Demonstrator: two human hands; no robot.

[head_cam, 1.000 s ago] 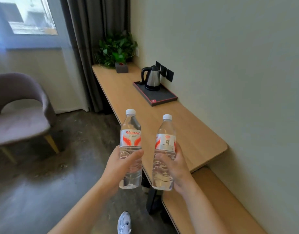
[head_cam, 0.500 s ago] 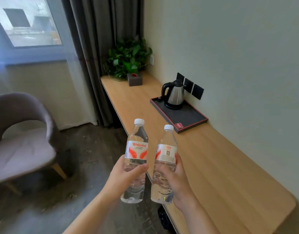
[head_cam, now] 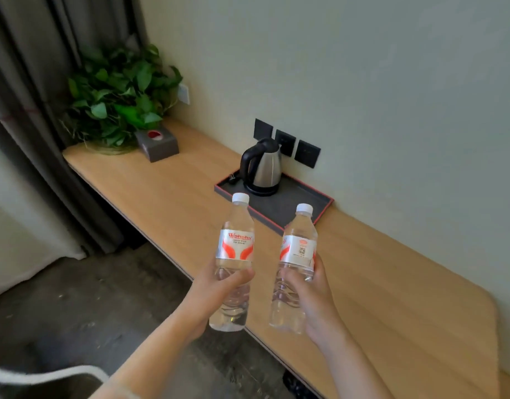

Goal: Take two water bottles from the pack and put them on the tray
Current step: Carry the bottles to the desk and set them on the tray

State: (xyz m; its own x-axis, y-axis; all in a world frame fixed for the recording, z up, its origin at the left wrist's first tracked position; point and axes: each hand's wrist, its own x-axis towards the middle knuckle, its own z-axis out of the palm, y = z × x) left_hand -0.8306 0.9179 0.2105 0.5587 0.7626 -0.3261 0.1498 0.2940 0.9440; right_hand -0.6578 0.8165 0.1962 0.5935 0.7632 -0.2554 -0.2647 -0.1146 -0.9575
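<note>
1. Since 0.5 s ago the view has closed in on the desk [head_cam: 167, 197]: tray [head_cam: 320, 208] and kettle [head_cam: 262, 168] now sit mid-frame and larger; the chair that filled the left is nearly out of frame, only a pale rim at lower left. Both bottles are still held up, grips unchanged.
2. Left hand [head_cam: 216, 295]: wrapped around the lower half of the left bottle [head_cam: 235, 254], thumb across the front just under the label. Bottle upright, white cap on, red-and-white "Wahaha" label facing camera.
3. Right hand [head_cam: 314, 300]: wrapped around the right bottle [head_cam: 298, 254] from its right side, fingers behind, thumb on the front below the label. Upright, capped, label side with a QR code facing camera.
4. Bottles are side by side, near each other but apart, both in the air in front of the desk's near edge, below the tray in frame. Neither is on the tray.
5. Tray: dark, red-edged, against the wall at centre right. Kettle stands on its upper-left part; the lower-right part is bare.
6. Three black wall sockets [head_cam: 287, 142] behind the kettle.
7. Upper left: leafy plant [head_cam: 118, 93] and grey tissue box [head_cam: 157, 144] at the desk's far end, dark curtain [head_cam: 32, 82] beside them.
</note>
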